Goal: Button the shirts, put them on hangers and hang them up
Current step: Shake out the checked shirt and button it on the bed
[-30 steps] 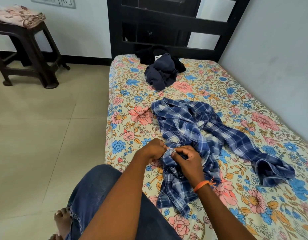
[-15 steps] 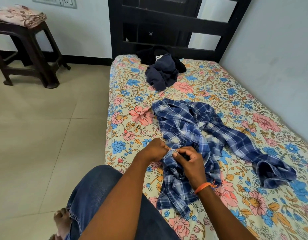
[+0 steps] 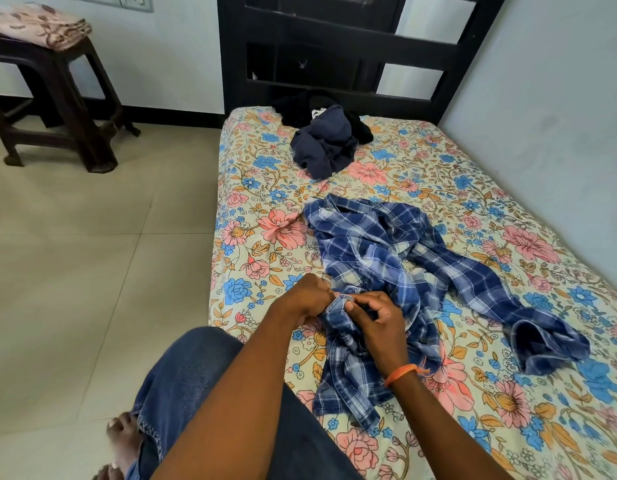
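— Hands?

— Left hand [image 3: 308, 295] is curled tight, gripping a raised fold of the checked shirt [image 3: 379, 271]. Right hand [image 3: 376, 318] pinches the same fold between thumb and bent fingers. The two hands almost touch.

— Location of the shirt?

— Crumpled on the flowered bedsheet [image 3: 265, 188], near the bed's left edge, one sleeve [image 3: 528, 317] trailing right. A dark heap of clothes [image 3: 326, 140] lies well apart by the headboard [image 3: 334, 36].

— Change against the earlier frames?

— Slight. Both hands stay on that fold; the right fingers sit a little more spread.

— Pose?

— Both forearms reach forward over a knee in jeans [image 3: 196, 382]. An orange band [image 3: 400, 373] circles the right wrist. A stool [image 3: 50, 98] stands on the floor, left.
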Available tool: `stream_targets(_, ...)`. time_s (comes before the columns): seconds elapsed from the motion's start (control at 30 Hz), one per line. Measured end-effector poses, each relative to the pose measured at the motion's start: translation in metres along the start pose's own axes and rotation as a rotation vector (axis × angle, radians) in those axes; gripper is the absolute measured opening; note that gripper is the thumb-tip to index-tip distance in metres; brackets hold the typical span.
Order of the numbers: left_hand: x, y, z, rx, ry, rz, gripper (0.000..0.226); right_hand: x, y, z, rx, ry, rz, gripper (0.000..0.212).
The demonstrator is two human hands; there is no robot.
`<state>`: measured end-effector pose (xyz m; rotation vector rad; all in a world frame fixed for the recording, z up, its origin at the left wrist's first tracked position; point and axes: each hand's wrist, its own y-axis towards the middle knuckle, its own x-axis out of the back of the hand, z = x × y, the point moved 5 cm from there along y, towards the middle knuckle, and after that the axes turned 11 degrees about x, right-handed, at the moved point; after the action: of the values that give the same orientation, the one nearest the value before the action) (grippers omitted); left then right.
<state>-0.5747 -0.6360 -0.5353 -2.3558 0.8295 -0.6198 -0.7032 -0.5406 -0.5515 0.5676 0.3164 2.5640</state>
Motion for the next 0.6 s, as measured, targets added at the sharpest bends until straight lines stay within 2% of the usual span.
stream_targets(0.13, -0.002, 0.003, 0.002, 0.043, -0.03, -0.001, 0.026, -0.005, -0.003, -0.001, 0.075, -0.146, -0.049, 0.009)
stream_targets(0.2, -0.004, 0.007, 0.006, 0.096, -0.1, 0.003, 0.062, -0.008, -0.001, -0.001, 0.095, -0.193, -0.043, 0.009)
stream_targets(0.23, -0.004, 0.007, 0.006, 0.114, -0.127, 0.01, 0.074, -0.01, 0.0, 0.0, 0.1, -0.204, -0.037, 0.008)
stream_targets(0.3, -0.005, 0.006, 0.007, 0.131, -0.126, 0.019, 0.079, -0.01, 0.002, 0.001, 0.092, -0.198, -0.029, 0.007)
stream_targets(0.37, -0.007, 0.008, 0.009, 0.147, -0.131, 0.051, 0.068, -0.008, 0.002, 0.001, 0.064, -0.163, -0.032, 0.008)
stream_targets(0.53, -0.008, 0.009, 0.015, 0.227, -0.174, 0.05, 0.018, -0.007, 0.0, 0.0, -0.005, -0.063, -0.021, 0.005)
stream_targets(0.6, -0.008, 0.008, 0.016, 0.268, -0.213, 0.056, 0.012, -0.007, 0.0, -0.001, -0.039, -0.018, -0.029, 0.006)
